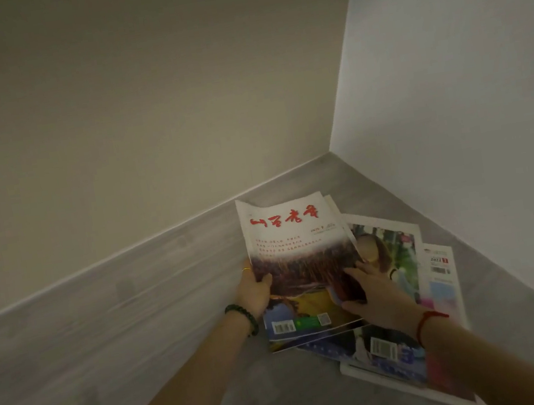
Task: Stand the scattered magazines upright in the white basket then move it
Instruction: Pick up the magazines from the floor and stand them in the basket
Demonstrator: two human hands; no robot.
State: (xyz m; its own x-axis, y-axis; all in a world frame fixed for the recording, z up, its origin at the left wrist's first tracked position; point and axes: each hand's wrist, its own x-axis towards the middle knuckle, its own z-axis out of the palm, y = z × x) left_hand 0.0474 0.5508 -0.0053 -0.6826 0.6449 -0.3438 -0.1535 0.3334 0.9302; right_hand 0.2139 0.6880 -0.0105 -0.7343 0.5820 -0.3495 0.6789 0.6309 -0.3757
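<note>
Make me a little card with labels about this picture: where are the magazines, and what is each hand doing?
place: grey floor in a corner between two pale walls
top magazine: white cover with red writing, on top of the pile
other magazines: lying flat on the floor, overlapping
left hand: grips the top magazine's left edge, thumb on the cover
right hand: fingers fairly straight, resting on its right side
white basket: not in view

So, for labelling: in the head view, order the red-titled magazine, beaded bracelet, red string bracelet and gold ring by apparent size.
1. red-titled magazine
2. beaded bracelet and red string bracelet, too alike to rank
3. gold ring
</note>
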